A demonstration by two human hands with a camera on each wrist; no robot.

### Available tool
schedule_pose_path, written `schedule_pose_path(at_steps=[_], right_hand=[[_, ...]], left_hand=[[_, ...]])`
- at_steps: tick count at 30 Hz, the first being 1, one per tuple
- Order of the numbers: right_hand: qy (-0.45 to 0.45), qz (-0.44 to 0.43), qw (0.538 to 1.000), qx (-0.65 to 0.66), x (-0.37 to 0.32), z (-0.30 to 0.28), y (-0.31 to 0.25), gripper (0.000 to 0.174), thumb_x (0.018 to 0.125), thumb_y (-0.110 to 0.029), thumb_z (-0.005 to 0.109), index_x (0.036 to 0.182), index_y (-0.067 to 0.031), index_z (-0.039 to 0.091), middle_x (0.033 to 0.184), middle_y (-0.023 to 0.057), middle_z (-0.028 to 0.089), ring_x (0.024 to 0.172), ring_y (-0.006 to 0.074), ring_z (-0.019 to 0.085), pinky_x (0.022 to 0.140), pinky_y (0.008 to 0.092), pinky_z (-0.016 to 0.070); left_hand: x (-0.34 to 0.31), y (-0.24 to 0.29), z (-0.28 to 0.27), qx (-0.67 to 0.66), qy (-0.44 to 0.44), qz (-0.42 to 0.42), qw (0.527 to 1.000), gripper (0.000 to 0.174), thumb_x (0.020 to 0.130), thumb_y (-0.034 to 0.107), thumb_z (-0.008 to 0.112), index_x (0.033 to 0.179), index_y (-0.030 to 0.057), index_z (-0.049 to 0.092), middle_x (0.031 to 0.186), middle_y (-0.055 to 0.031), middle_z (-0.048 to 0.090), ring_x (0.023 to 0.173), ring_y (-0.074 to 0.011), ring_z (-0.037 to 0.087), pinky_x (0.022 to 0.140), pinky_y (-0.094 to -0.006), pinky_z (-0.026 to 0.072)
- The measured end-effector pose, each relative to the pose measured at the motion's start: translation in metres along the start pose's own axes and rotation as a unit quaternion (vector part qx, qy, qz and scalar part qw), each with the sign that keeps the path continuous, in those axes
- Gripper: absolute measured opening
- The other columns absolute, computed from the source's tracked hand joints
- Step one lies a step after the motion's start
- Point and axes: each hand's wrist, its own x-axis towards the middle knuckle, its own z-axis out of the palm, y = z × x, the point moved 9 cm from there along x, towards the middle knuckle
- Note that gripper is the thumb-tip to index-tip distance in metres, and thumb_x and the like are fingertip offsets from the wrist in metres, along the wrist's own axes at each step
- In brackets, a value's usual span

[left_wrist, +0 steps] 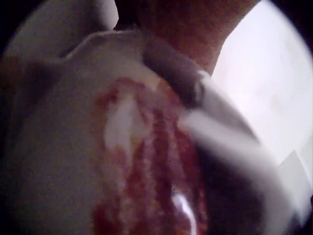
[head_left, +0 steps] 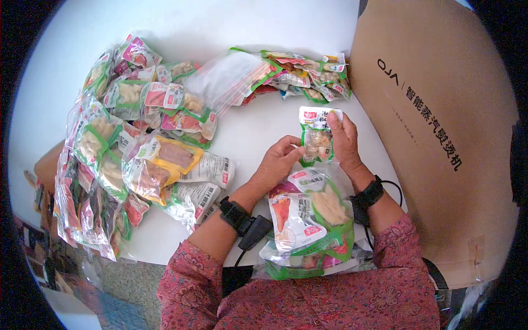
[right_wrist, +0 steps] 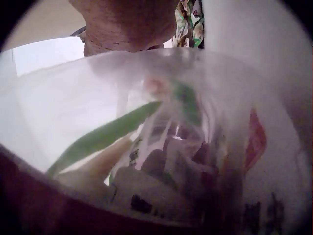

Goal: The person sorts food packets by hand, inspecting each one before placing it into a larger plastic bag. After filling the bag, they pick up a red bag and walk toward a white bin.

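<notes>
In the head view my right hand (head_left: pixel 345 140) holds a small food packet (head_left: pixel 317 140) upright, thumb across its printed front. It has a white top, a green border and a clear window with pale pieces. My left hand (head_left: pixel 279 160) pinches the packet's lower left edge between thumb and fingers. Just below both hands, against my body, lies a clear plastic bag (head_left: pixel 352 220) of packets; a white one with a red picture (head_left: pixel 281 214) shows on top. The left wrist view shows this red picture (left_wrist: pixel 151 147) blurred and close; clear plastic (right_wrist: pixel 220 73) fills much of the right wrist view.
Bagged packets (head_left: pixel 126 93) pile up along the left of the white table (head_left: pixel 258 126), some with yellow borders (head_left: pixel 179 154). A stack of packets (head_left: pixel 308 74) in clear plastic lies at the back. A tall cardboard box (head_left: pixel 440 165) stands at the right.
</notes>
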Motion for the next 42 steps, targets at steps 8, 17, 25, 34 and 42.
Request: schedule_pose_path(at_steps=[8,17,25,34,42], right_hand=[[-0.166,-0.067,0.977,-0.118,-0.008,0.032,-0.006,0.033,0.086,-0.03,0.048,0.079,0.0021,0.055,0.064,0.0109,0.055,0.059,0.0151,0.051,0.057,0.0301,0.0415],[-0.179,0.032,0.983,0.0,-0.01,0.037,0.015,0.037,0.088,-0.033,0.045,0.077,0.0011,0.055,0.064,-0.0003,0.052,0.06,0.0076,0.044,0.055,0.0256,0.0385],[-0.183,0.1,0.975,0.072,-0.012,0.037,0.031,0.037,0.088,-0.033,0.044,0.077,-0.0001,0.057,0.067,-0.0019,0.052,0.061,0.0059,0.043,0.056,0.0223,0.0375],[-0.182,0.118,0.972,0.087,-0.013,0.039,0.029,0.038,0.087,-0.035,0.045,0.078,-0.0006,0.058,0.069,-0.0014,0.054,0.062,0.0059,0.045,0.058,0.0227,0.0387],[-0.187,0.104,0.973,0.086,-0.011,0.038,0.03,0.038,0.087,-0.035,0.045,0.077,-0.0008,0.057,0.068,-0.0016,0.053,0.063,0.0061,0.045,0.058,0.0227,0.0384]], left_hand=[[-0.007,0.015,-0.011,-0.072,0.081,0.042,0.993,0.02,0.085,0.024,0.054,0.094,0.0072,0.056,0.059,0.0063,0.046,0.045,-0.0012,0.034,0.039,-0.0165,0.0262],[0.0,-0.003,-0.015,-0.218,0.085,-0.002,0.972,0.017,0.085,0.027,0.053,0.083,0.0097,0.056,0.055,0.0042,0.047,0.043,-0.0038,0.037,0.037,-0.0172,0.0269],[0.003,-0.011,-0.017,-0.24,0.078,-0.006,0.968,0.016,0.086,0.025,0.052,0.083,0.0098,0.055,0.059,0.0034,0.048,0.043,-0.0044,0.038,0.038,-0.017,0.0299],[0.003,-0.008,-0.015,-0.249,0.058,0.01,0.967,0.017,0.086,0.025,0.052,0.082,0.0096,0.054,0.06,0.0027,0.05,0.044,-0.0045,0.041,0.038,-0.0167,0.0317],[0.003,-0.006,-0.015,-0.251,0.059,0.017,0.966,0.017,0.085,0.026,0.052,0.083,0.0092,0.055,0.061,0.0027,0.051,0.043,-0.0041,0.04,0.038,-0.0165,0.0321]])
